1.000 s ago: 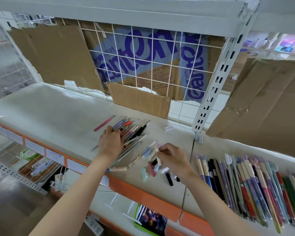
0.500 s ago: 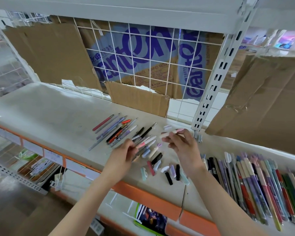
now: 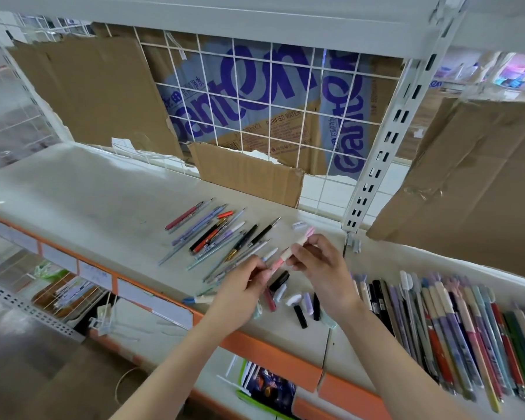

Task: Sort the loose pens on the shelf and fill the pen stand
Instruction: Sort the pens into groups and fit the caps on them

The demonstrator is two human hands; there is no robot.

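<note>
A pink pen [image 3: 287,253] with a cream grip and a rabbit-ear cap is held above the white shelf [image 3: 97,201] between both hands. My left hand [image 3: 243,283] pinches its lower pink end. My right hand [image 3: 319,262] pinches the cream part near the cap. A fan of loose pens [image 3: 219,234] lies on the shelf just left of my hands. Several loose caps [image 3: 297,301] lie below them. A tidy row of sorted pens [image 3: 455,325] fills the shelf section to the right. No pen stand is in view.
A white slotted upright [image 3: 382,140] divides the two shelf sections. Torn cardboard [image 3: 246,174] leans against the wire grid at the back. A large cardboard sheet [image 3: 473,177] hangs over the right section. The orange front rail [image 3: 273,356] edges the shelf; a lower shelf holds packets.
My left hand left the loose pens and came up to meet my right hand. Both now hold the pink pen, which my right hand lifted from the caps.
</note>
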